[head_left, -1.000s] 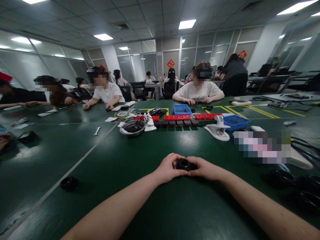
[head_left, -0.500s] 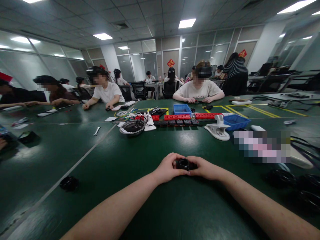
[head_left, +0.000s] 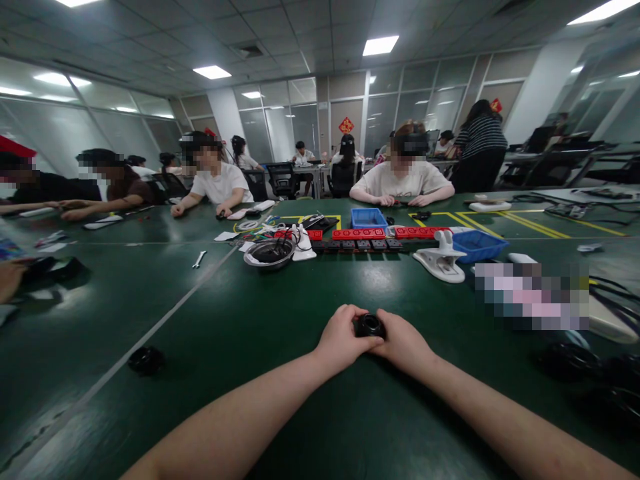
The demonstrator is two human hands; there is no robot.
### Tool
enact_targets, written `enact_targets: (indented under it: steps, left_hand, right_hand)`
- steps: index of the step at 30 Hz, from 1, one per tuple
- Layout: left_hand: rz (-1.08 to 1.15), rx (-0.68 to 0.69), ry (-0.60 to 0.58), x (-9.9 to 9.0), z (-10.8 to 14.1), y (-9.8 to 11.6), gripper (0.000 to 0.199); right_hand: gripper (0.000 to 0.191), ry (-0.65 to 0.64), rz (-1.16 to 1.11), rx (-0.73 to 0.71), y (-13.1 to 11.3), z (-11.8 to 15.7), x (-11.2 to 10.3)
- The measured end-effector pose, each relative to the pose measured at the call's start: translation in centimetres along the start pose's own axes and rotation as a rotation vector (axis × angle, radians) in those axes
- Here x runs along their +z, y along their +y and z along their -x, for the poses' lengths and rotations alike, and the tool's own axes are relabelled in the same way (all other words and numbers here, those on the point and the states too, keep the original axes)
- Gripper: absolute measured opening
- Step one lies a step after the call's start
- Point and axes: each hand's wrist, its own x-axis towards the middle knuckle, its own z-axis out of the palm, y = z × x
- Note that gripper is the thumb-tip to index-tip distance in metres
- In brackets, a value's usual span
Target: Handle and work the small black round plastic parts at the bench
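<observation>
A round, glossy black part with a hole in its top (head_left: pixel 370 325) is held between my two hands, low over the green table (head_left: pixel 280 300). My left hand (head_left: pixel 344 337) wraps it from the left, with the thumb across its near side. On the other side my right hand (head_left: pixel 403 340) closes around it; its fingertips are mostly hidden. The part's underside cannot be seen. Off to the left, a similar black part (head_left: pixel 147 361) lies alone on the table. Several black ring-shaped parts (head_left: pixel 570 361) sit at the right edge, blurred.
Ahead lie a metal bowl with black cables (head_left: pixel 269 253), a white clamp base (head_left: pixel 441 260), red socket strips (head_left: pixel 359 234) and blue bins (head_left: pixel 477 245). A wrench (head_left: pixel 199 259) rests to the left. Co-workers sit across the table, and a person's hand (head_left: pixel 11 280) shows at far left.
The black part has turned in my hands, and my right hand has drawn in closer around it. The whole view has shifted slightly, so things appear a little further right.
</observation>
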Motion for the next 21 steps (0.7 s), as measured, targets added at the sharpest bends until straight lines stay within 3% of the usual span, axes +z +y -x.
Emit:
enact_targets:
  steps: [3, 5, 8, 11, 14, 21]
  left_hand:
    - [-0.012, 0.011, 0.002, -0.2, -0.1, 0.0, 0.04]
    - [0.014, 0.023, -0.047, -0.5, -0.2, -0.1, 0.04]
    - [0.092, 0.033, -0.176, -0.9, -0.6, -0.4, 0.042]
    - [0.144, 0.038, -0.241, -1.2, -0.8, -0.6, 0.043]
    - [0.13, 0.062, -0.234, -1.3, -0.8, -0.6, 0.044]
    - [0.006, 0.129, -0.162, -1.4, -0.4, 0.0, 0.045]
  right_hand:
    - [0.024, 0.042, 0.106, -0.002, -0.5, 0.4, -0.1]
    - [0.033, 0.014, 0.057, -0.069, -0.3, 0.4, -0.4]
    - [0.05, -0.109, -0.139, -0.221, 0.7, 0.1, -1.2]
    - [0.04, -0.292, -0.317, -0.3, 1.5, -0.4, -1.9]
    - [0.032, -0.371, -0.41, -0.296, 1.9, -0.7, -2.3]
    - [0.03, -0.365, -0.441, -0.277, 1.8, -0.8, -2.1]
